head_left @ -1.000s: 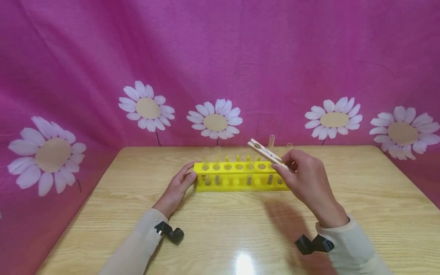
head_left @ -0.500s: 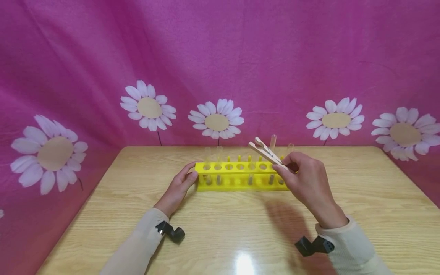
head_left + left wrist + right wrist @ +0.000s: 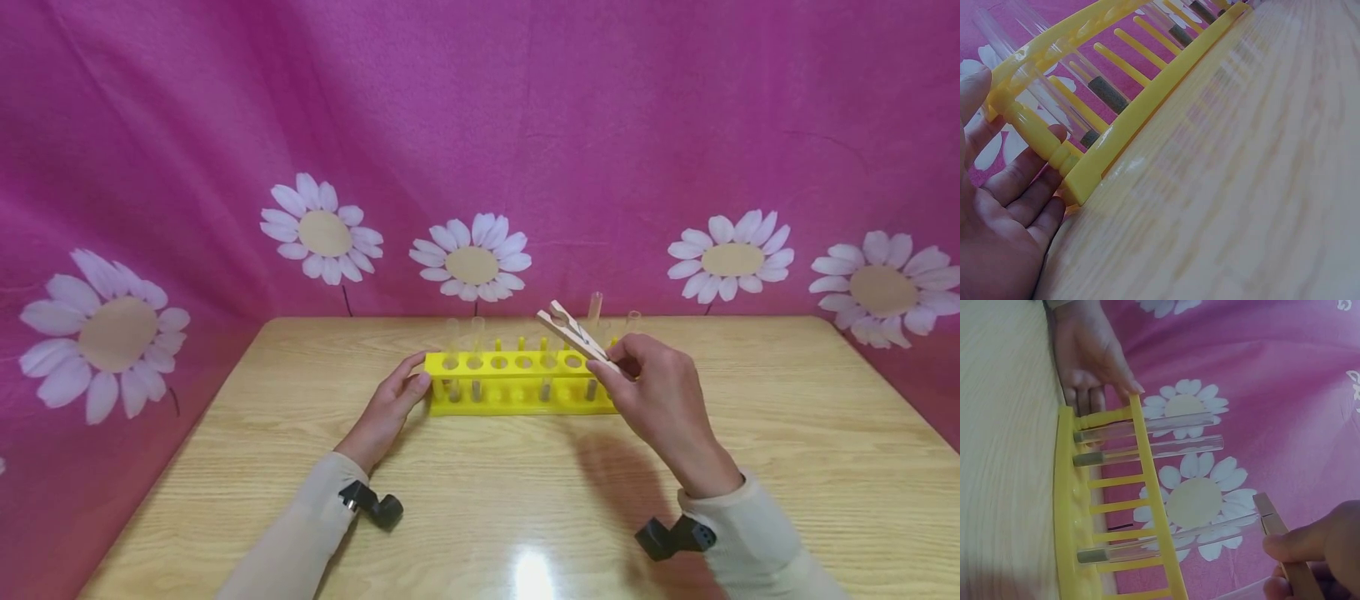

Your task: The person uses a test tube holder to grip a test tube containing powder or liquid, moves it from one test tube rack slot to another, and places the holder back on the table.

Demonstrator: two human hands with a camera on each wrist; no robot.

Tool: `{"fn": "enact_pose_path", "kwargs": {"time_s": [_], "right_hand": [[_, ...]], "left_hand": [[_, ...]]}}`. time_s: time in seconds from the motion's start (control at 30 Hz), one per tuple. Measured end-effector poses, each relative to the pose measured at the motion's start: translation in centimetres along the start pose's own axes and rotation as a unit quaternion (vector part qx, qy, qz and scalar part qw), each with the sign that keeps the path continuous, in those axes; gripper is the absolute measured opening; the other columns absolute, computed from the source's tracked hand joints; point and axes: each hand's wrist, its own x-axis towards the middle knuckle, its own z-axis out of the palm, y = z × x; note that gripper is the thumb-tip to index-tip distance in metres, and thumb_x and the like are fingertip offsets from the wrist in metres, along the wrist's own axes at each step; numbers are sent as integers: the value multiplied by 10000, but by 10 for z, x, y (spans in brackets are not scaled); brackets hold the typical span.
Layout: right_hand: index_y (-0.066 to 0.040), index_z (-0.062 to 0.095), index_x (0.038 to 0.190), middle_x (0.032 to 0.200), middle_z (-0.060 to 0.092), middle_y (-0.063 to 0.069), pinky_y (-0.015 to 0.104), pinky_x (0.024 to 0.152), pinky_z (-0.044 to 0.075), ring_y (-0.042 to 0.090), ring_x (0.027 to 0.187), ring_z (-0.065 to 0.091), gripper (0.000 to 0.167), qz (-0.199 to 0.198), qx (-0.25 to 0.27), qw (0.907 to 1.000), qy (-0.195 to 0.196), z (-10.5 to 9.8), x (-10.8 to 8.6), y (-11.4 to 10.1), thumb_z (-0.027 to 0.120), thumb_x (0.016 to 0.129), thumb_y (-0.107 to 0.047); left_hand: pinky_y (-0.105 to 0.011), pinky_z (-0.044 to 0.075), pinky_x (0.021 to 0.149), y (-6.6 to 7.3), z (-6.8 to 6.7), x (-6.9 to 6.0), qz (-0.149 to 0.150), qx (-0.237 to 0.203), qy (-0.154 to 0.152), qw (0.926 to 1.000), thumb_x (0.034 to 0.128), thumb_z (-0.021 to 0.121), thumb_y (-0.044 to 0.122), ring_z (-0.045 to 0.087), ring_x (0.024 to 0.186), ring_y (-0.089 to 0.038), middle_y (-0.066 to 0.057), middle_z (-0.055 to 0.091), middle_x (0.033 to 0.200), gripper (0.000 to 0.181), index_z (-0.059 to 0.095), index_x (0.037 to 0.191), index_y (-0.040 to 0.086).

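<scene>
A yellow test tube rack [image 3: 517, 367] stands on the table, with several clear test tubes [image 3: 477, 333] upright in its holes. My left hand [image 3: 382, 412] holds the rack's left end. In the left wrist view, the thumb is at the top bar and the fingers lie by the end post [image 3: 1035, 134]. Above the rack's right half, my right hand [image 3: 663, 408] pinches a wooden clothespin [image 3: 573, 335] between thumb and fingers. Its tips are slightly parted and point up and left. In the right wrist view, the clothespin [image 3: 1294, 569] is close to a tube's mouth; contact cannot be told.
Dark grey material sits in the bottoms of the tubes [image 3: 1107, 94]. Yellow pegs [image 3: 521, 343] line the rack's back. Behind the wooden table [image 3: 465, 500] hangs a magenta cloth [image 3: 600, 125] with daisies. A black camera sits on each wrist.
The clothespin's tips spread apart by half a second ago and are now a little closer together. My right hand has shifted slightly left. The left hand stays on the rack.
</scene>
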Motion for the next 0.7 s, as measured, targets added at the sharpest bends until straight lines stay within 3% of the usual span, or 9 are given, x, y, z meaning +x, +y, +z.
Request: {"fn": "enact_pose_path", "kwargs": {"time_s": [0.27,0.7], "right_hand": [[-51,654,766,619,561,22,287,491,340,166,541,428,173,191,-84,9995,-241,2,-1,2,804,789,-134],[-60,661,780,629,566,24,304,513,341,191,573,441,181,791,-181,9918,-988,3,-1,2,774,829,-194]], "left_hand": [[-453,225,1144,0,0,0,50,-26,-19,10000,998,505,398,398,1334,-251,-104,457,1423,556,365,1480,159],[-456,215,1147,0,0,-1,19,-11,0,10000,997,507,401,390,1338,-254,-115,467,1407,551,371,1478,171]]}}
